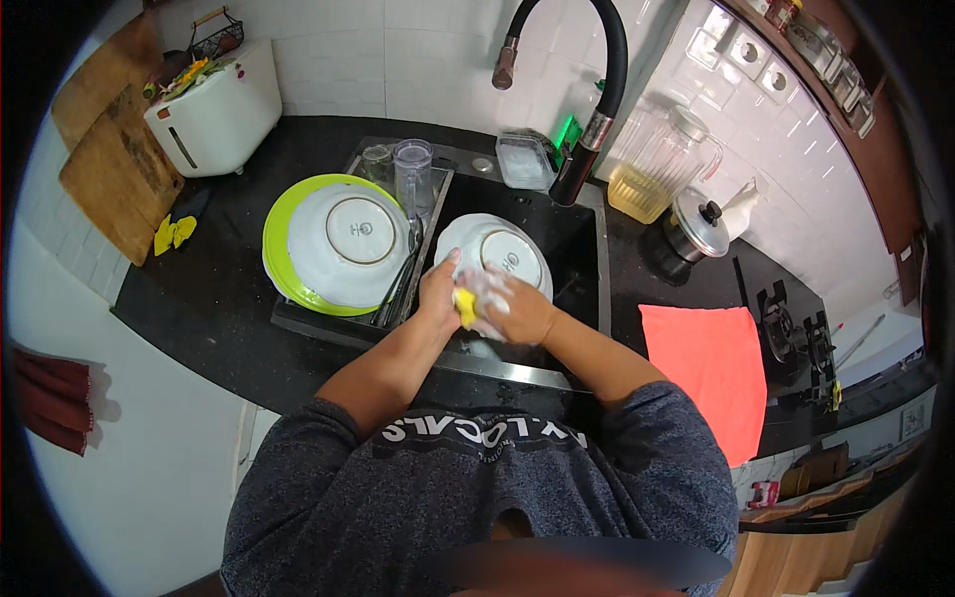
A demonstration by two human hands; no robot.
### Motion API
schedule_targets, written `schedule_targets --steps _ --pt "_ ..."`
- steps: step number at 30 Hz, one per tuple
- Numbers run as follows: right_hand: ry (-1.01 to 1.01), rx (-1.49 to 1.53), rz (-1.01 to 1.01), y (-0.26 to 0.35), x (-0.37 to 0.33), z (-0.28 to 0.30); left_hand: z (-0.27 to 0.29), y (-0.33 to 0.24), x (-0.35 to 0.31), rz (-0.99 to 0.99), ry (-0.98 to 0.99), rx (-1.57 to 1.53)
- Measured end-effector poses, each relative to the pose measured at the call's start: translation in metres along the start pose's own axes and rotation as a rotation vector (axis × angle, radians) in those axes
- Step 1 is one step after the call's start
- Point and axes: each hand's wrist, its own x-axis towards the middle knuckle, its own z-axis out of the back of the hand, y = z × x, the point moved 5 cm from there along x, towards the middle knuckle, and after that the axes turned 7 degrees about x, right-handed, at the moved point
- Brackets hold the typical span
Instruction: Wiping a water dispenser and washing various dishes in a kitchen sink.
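A white plate (527, 246) is tilted bottom-up over the black sink basin (574, 249), its ring foot showing. My left hand (439, 289) is closed on the plate's near left edge, with the thumb on the underside. Pressed to the plate is a yellow sponge (465, 305), held in my right hand (515, 310). Suds cover the fingers of that hand, which are slightly blurred. Left of the basin, a large white dish (338, 259) rests upside down on a lime-green plate (278, 244) over the drying side.
A black faucet (619, 50) arches above the basin. Glasses (413, 169) and dark utensils (403, 279) stand beside the dishes. A clear container (524, 162) sits behind. To the right are a pitcher (657, 174), a lidded pot (686, 234), a coral cloth (704, 368) and a stove (786, 328).
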Motion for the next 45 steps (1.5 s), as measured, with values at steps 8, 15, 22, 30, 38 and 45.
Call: schedule_targets --steps 8,15,22,30,38,45 --pt "-0.075 0.196 -0.421 -0.025 -0.022 0.017 -0.004 -0.004 -0.001 -0.088 -0.008 -0.021" --pt "-0.113 0.025 -0.414 -0.075 0.013 0.006 -0.019 -0.007 -0.011 -0.129 0.073 0.118" --pt "-0.376 -0.333 -0.394 -0.183 0.022 0.047 -0.016 -0.004 -0.008 -0.140 -0.004 0.089" --pt "-0.042 -0.311 -0.614 -0.238 0.060 0.044 -0.005 -0.003 -0.006 -0.105 -0.079 0.152" --pt "-0.211 -0.171 -0.321 -0.253 0.157 0.091 -0.015 -0.006 -0.014 -0.106 -0.039 0.257" --pt "-0.288 0.079 -0.472 -0.278 0.167 0.094 -0.018 -0.006 -0.018 -0.111 -0.021 0.349"
